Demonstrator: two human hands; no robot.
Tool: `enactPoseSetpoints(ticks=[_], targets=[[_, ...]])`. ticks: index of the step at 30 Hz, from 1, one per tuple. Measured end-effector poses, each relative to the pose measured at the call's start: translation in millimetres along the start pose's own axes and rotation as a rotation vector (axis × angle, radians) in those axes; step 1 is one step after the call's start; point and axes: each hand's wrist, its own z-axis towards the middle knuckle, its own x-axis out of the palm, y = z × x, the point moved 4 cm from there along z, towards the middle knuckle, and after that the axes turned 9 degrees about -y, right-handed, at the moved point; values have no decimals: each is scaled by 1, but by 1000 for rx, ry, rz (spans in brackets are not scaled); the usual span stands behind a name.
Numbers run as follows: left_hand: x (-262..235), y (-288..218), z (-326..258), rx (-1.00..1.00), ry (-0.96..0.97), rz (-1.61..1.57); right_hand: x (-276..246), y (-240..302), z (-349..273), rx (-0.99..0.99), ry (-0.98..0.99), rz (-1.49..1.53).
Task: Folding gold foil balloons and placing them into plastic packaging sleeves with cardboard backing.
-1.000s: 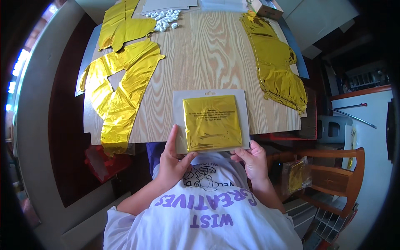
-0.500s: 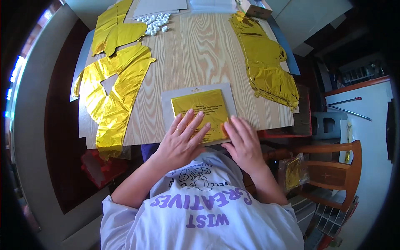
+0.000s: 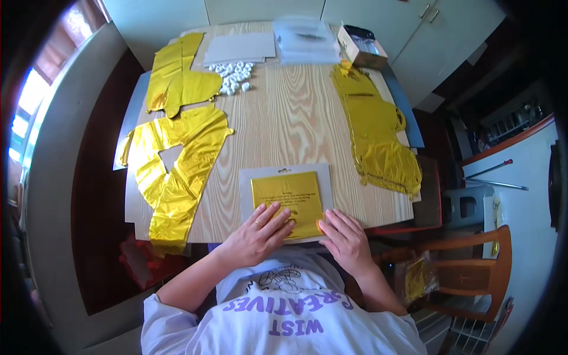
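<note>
A folded gold foil packet (image 3: 286, 192) with small dark print lies on a light grey hang-hole card (image 3: 245, 183) at the near edge of the table. My left hand (image 3: 254, 235) rests flat on the packet's lower left part, fingers stretched out, a ring on one finger. Along the packet's lower right edge lies my right hand (image 3: 348, 239), its fingers extended over the card's side and a fingertip touching the foil. Both hands are open and grip nothing. My palms hide the lower corners of the card.
Flat gold foil balloons lie at the left (image 3: 195, 168), far left (image 3: 177, 77) and right (image 3: 378, 127). Behind are white small rolls (image 3: 235, 77), grey cards (image 3: 239, 48), clear plastic bags (image 3: 305, 41) and an open box (image 3: 362, 47). A wooden chair (image 3: 473, 275) stands at right, with a bagged gold packet (image 3: 417, 278).
The view has tilted up, so the table sits lower and more of its far end shows. My left fingers have drawn closer together on the packet; my right hand stays at its edge.
</note>
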Motion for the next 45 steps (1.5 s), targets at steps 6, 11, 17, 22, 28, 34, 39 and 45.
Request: enactPoseSetpoints(ticks=[6, 11, 17, 22, 28, 34, 39, 45], targets=[[1, 24, 20, -17, -35, -78, -4, -23, 27, -14, 56, 52], [-4, 25, 29, -62, -54, -110, -17, -19, 47, -23, 220, 53], [-1, 27, 26, -103, -98, -142, -13, -68, 193, -9, 232, 285], [-6, 30, 28, -133, -97, -201, 107, -159, 388, 76, 140, 182], [3, 33, 24, -49, 36, -13, 178, -206, 473, 137, 186, -173], [2, 33, 24, -71, 7, -70, 164, -176, 466, -123, 250, -492], [-4, 32, 27, -141, -61, -199, 93, -138, 368, 5, 236, -250], [0, 24, 25, -11, -211, -197, -26, -64, 155, 256, 300, 308]])
